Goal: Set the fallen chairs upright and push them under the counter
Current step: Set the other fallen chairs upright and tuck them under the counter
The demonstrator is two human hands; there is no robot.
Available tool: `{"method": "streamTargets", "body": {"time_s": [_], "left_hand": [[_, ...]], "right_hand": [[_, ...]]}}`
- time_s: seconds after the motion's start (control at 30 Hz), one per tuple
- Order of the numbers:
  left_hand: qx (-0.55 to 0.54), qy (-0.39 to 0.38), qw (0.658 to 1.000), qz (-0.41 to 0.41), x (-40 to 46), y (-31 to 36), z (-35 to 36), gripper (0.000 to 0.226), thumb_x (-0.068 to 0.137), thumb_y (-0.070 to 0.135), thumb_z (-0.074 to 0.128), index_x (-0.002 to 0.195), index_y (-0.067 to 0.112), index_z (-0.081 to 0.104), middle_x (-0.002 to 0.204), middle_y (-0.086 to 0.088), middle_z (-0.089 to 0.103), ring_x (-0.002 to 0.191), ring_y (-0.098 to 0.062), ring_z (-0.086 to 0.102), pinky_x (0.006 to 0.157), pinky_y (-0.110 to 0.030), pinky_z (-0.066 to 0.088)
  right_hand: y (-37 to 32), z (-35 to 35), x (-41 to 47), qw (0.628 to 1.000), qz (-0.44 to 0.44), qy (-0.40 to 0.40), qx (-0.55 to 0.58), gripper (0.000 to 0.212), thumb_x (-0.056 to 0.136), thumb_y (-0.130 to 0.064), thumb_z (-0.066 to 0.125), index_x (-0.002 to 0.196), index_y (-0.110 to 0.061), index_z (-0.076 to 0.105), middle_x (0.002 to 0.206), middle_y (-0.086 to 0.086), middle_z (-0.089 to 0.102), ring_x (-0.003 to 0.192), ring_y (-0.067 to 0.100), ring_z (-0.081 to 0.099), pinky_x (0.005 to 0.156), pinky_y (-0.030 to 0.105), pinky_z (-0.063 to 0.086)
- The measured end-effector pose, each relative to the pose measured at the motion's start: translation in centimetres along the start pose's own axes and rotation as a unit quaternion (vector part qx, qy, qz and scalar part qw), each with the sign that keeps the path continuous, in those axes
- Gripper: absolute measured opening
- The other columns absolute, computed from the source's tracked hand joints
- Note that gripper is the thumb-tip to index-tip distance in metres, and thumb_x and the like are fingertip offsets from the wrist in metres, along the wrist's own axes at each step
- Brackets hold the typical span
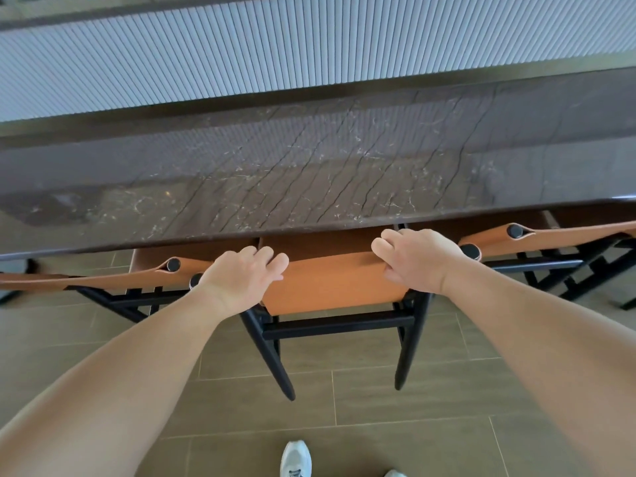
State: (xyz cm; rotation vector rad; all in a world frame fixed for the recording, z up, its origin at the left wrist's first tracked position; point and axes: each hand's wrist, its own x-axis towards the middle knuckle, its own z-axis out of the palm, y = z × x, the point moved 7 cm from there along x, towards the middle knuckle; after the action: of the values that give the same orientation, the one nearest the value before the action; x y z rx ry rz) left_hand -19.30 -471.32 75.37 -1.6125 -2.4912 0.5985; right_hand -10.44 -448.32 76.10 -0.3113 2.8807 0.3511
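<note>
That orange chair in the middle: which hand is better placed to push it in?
Neither alone. The left hand and right hand both grip the top of the middle chair backrest, one near each end, so an even two-handed push looks best.

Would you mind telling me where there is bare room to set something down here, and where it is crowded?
The dark marble counter is bare across its visible top, from its near edge to the ribbed wall panel. Under that edge it is crowded: the left hand and right hand grip the middle chair, flanked closely by the left chair and right chair.
</note>
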Motion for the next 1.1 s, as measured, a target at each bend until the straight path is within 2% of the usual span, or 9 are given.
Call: {"method": "streamTargets", "body": {"time_s": [0.1,0.2,0.4,0.6,0.7,0.87,0.97,1.1], "left_hand": [[0.014,-0.001,1.000,0.011,-0.4,-1.7,1.3,0.029,0.104,0.038,0.039,0.118,0.016,0.026,0.092,-0.006,0.052,0.066,-0.018,0.048,0.043,-0.029,0.025],[0.008,0.003,1.000,0.022,-0.7,-3.7,2.1,0.029,0.103,0.039,0.040,0.116,0.017,0.027,0.090,-0.005,0.052,0.067,-0.018,0.046,0.043,-0.029,0.030],[0.015,0.025,0.999,0.043,0.1,-6.2,2.8,0.030,0.102,0.042,0.039,0.117,0.018,0.028,0.093,-0.006,0.054,0.071,-0.020,0.055,0.045,-0.031,0.028],[0.006,0.046,0.998,0.045,0.1,-6.4,2.6,0.031,0.101,0.037,0.047,0.116,0.016,0.031,0.087,-0.007,0.053,0.063,-0.020,0.048,0.042,-0.030,0.027],[-0.015,0.046,0.998,0.049,-0.4,-6.0,2.8,0.032,0.098,0.034,0.053,0.116,0.015,0.034,0.084,-0.009,0.053,0.062,-0.023,0.051,0.040,-0.030,0.032],[-0.075,0.078,0.994,0.032,-0.1,-5.6,1.3,0.032,0.091,0.027,0.064,0.099,0.011,0.038,0.071,-0.010,0.045,0.052,-0.027,0.044,0.034,-0.030,0.035],[-0.079,0.049,0.996,0.019,0.3,-2.9,1.8,0.032,0.092,0.025,0.066,0.099,0.014,0.037,0.071,-0.005,0.039,0.052,-0.021,0.037,0.035,-0.029,0.027],[-0.072,0.012,0.997,-0.013,1.7,0.3,2.3,0.024,0.097,0.027,0.057,0.102,0.018,0.035,0.075,-0.001,0.031,0.056,-0.019,0.035,0.037,-0.030,0.025]], "right_hand": [[-1.7,-0.2,0.9,1.000,0.006,-0.007,0.019,0.020,0.095,-0.028,0.041,0.111,-0.016,0.038,0.092,0.000,0.030,0.074,0.022,0.037,0.056,0.035,0.033],[-3.4,-0.5,1.9,0.999,0.022,-0.001,0.030,0.018,0.094,-0.024,0.042,0.110,-0.015,0.042,0.090,0.000,0.030,0.071,0.022,0.035,0.054,0.035,0.030],[-3.7,-1.3,3.6,0.997,0.060,0.007,0.038,0.020,0.093,-0.025,0.041,0.110,-0.015,0.042,0.089,-0.001,0.031,0.072,0.021,0.035,0.055,0.034,0.029],[-3.7,-1.4,3.8,0.997,0.067,0.008,0.026,0.018,0.092,-0.023,0.045,0.107,-0.013,0.046,0.086,0.001,0.036,0.068,0.023,0.037,0.052,0.034,0.029],[-3.9,-1.1,3.9,0.999,0.048,0.014,0.016,0.020,0.091,-0.024,0.052,0.105,-0.011,0.049,0.084,0.002,0.035,0.065,0.023,0.037,0.050,0.033,0.028],[-3.2,-0.4,4.1,1.000,0.001,0.011,-0.018,0.026,0.093,-0.028,0.049,0.111,-0.011,0.045,0.087,0.003,0.039,0.066,0.022,0.041,0.048,0.033,0.027],[-1.7,1.1,3.2,0.999,-0.020,0.003,-0.036,0.027,0.095,-0.031,0.047,0.114,-0.012,0.044,0.096,0.004,0.048,0.072,0.023,0.049,0.050,0.034,0.032],[0.9,2.4,2.2,0.998,-0.036,0.005,-0.043,0.027,0.095,-0.032,0.049,0.112,-0.012,0.045,0.097,0.005,0.050,0.079,0.025,0.055,0.052,0.035,0.034]]}}
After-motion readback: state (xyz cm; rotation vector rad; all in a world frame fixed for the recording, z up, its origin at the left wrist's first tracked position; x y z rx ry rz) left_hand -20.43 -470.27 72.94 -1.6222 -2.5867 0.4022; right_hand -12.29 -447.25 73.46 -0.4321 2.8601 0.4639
